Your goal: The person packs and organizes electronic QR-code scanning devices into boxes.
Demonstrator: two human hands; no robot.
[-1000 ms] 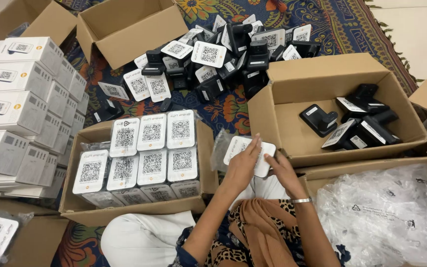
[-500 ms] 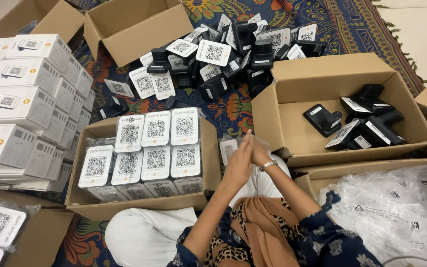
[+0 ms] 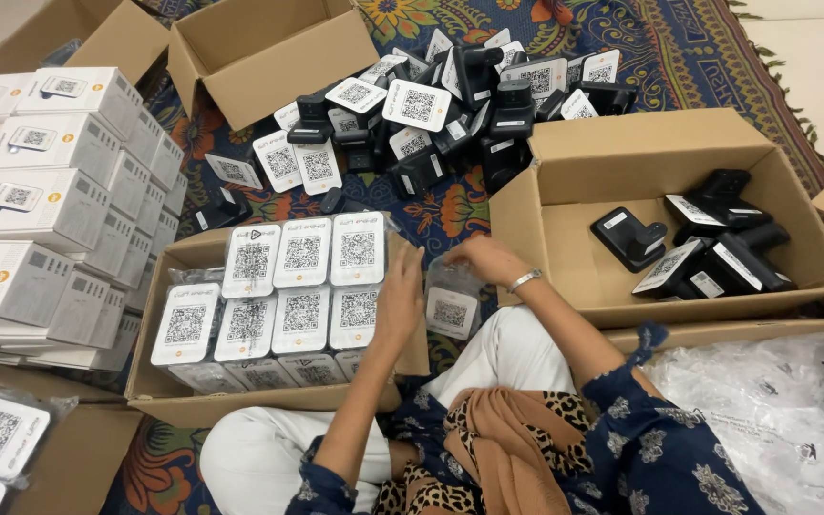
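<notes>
A bagged code-printed device [image 3: 451, 310] is gripped by the right hand [image 3: 482, 257], steadied by the left hand's [image 3: 400, 296] loose fingers; careful placement into the left carton [image 3: 269, 399] appears required.

We count two hands: left hand [image 3: 399, 300], right hand [image 3: 484, 259]. One bagged white code card [image 3: 451, 311] between them. Left of it, the packing carton [image 3: 269, 399] shows eight bagged cards on top. Right of it, the open carton [image 3: 574, 229] holds about five black devices. Beyond it, one empty carton [image 3: 274, 43].
</notes>
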